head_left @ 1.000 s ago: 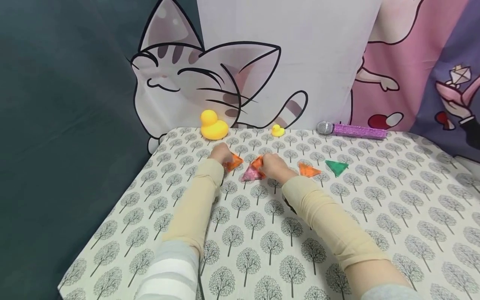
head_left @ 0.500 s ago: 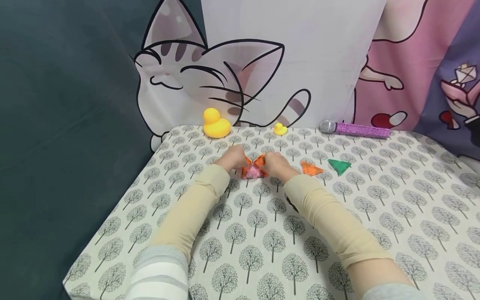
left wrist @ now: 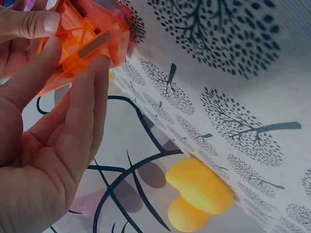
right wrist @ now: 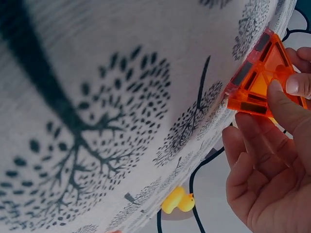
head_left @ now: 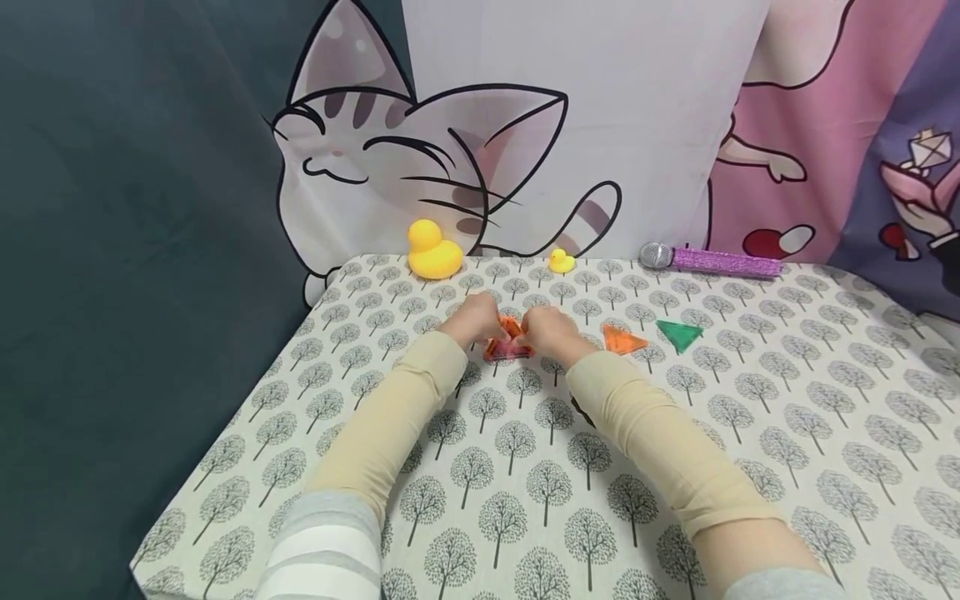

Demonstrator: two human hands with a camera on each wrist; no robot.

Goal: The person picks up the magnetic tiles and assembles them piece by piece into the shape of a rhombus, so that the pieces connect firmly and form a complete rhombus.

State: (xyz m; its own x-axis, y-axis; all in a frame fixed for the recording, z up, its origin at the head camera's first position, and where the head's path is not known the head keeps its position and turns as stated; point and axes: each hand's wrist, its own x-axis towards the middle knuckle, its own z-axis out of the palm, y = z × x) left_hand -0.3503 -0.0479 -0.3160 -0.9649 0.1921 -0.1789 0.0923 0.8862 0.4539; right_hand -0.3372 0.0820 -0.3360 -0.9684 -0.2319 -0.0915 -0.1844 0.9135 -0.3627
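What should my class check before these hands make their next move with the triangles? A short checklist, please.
1. Left hand pinching the orange pieces: ok.
2. Right hand pinching them too: ok.
3. Pink piece at the bottom, by the tablecloth: ok.
4. Seams fully joined: cannot tell, fingers cover part.
5. Loose orange triangle and green triangle lying apart: ok.
6. Large duck and small duck clear of both hands: ok.
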